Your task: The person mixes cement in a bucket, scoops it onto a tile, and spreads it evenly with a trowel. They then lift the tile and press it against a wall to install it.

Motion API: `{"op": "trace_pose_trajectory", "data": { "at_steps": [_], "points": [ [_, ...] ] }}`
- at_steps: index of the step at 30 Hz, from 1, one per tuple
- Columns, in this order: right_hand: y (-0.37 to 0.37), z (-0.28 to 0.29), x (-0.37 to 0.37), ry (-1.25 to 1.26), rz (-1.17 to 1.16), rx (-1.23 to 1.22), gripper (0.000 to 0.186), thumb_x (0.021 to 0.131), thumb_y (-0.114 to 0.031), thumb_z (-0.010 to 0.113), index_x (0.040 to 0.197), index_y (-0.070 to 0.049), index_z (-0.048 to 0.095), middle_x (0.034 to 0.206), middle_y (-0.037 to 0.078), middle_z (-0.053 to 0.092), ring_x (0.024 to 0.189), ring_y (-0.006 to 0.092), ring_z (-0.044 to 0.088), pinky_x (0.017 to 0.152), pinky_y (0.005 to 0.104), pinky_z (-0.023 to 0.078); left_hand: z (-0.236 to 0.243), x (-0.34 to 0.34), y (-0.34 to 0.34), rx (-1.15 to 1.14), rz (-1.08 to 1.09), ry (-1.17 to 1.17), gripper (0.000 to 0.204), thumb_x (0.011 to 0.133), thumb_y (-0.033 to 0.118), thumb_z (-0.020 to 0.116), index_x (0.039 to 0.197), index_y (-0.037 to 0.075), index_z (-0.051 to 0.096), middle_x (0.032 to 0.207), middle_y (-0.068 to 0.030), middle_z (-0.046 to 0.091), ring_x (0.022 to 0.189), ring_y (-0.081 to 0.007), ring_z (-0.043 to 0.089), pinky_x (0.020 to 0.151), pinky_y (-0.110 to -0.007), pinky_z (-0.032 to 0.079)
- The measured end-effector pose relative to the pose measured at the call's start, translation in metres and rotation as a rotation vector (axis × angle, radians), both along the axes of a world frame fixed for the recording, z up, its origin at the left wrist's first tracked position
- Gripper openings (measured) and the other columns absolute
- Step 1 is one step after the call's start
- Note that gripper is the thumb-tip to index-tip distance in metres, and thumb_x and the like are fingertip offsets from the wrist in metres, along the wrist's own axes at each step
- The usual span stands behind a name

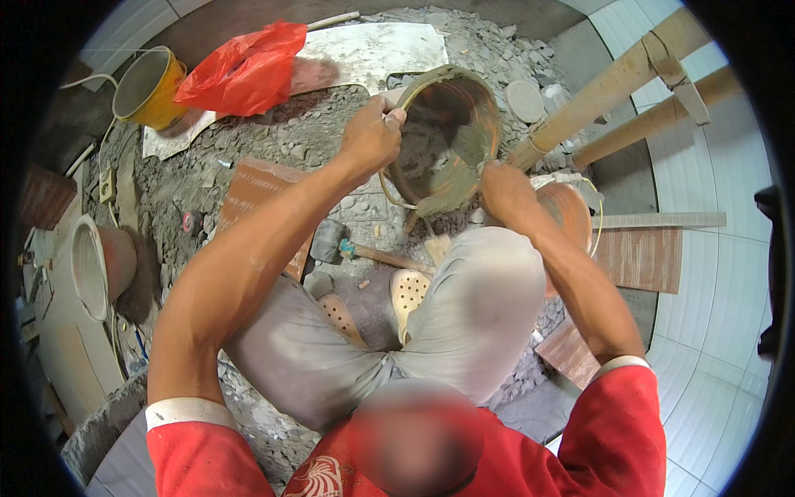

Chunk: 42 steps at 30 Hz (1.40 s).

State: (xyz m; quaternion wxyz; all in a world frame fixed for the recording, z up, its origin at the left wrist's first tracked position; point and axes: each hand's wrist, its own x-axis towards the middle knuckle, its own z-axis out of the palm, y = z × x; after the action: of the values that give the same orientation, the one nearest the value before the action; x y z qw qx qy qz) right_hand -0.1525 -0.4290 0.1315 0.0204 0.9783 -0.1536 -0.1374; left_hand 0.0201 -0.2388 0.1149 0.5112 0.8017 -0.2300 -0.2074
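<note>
A bucket (490, 108) is tilted in front of me, its mouth turned toward me. Wet grey mortar (472, 145) coats its inside and lies along the lower rim. My left hand (374, 134) is closed on the bucket's left rim, fingers curled over the edge. Lower down on the right side, my right hand (505, 192) grips the rim; its fingertips are partly hidden. The bucket's wire handle hangs at its lower left. Between the bucket and my feet lies a mallet (329, 240) with a dark head and a wooden handle.
An orange bucket (571, 211) stands beside my right forearm. Bamboo poles (621, 74) slant in from upper right. Brown tiles (252, 195) lie left and right. A red plastic bag (248, 70), yellow bucket (170, 95) and pale bucket (112, 257) sit leftward. Rubble covers the ground.
</note>
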Motion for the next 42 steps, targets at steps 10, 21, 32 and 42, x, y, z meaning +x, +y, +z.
{"op": "trace_pose_trajectory", "data": {
  "at_steps": [10,21,32,42],
  "points": [
    [0.012,0.016,-0.027,-0.114,-0.111,0.124,0.026,0.091,-0.012,0.058,0.104,0.010,0.064,0.094,0.033,0.069,0.085,0.0492,0.070,0.075,0.0544,0.056,-0.005,-0.007,0.000,-0.048,-0.067,0.054,0.030,0.106,0.029,0.056,0.113,0.000,0.059,0.090,-0.0094,0.062,0.078,-0.0162,0.056,0.072,-0.035,0.048],
    [0.013,-0.002,-0.024,-0.099,-0.122,0.212,0.036,0.095,-0.021,0.058,0.113,0.009,0.063,0.091,0.034,0.069,0.086,0.0496,0.069,0.078,0.0563,0.055,-0.010,-0.001,0.004,-0.016,-0.052,0.043,0.031,0.106,0.029,0.057,0.116,0.000,0.059,0.093,-0.0101,0.062,0.081,-0.0162,0.056,0.073,-0.035,0.049],
    [0.033,0.006,-0.037,0.011,-0.106,0.304,0.050,0.099,-0.031,0.057,0.133,0.006,0.056,0.101,0.032,0.068,0.094,0.0488,0.067,0.084,0.0567,0.053,-0.014,0.013,0.011,-0.056,-0.091,0.090,0.030,0.106,0.029,0.058,0.115,0.001,0.060,0.095,-0.0064,0.061,0.085,-0.0141,0.053,0.077,-0.033,0.047],
    [0.036,-0.004,-0.033,-0.041,-0.074,0.266,0.050,0.100,-0.030,0.057,0.138,0.001,0.054,0.107,0.031,0.067,0.090,0.0481,0.069,0.080,0.0560,0.055,-0.019,0.036,0.021,-0.106,-0.051,0.261,0.027,0.106,0.026,0.056,0.114,0.001,0.061,0.092,-0.0074,0.062,0.079,-0.0138,0.055,0.069,-0.033,0.047]
  ]
}}
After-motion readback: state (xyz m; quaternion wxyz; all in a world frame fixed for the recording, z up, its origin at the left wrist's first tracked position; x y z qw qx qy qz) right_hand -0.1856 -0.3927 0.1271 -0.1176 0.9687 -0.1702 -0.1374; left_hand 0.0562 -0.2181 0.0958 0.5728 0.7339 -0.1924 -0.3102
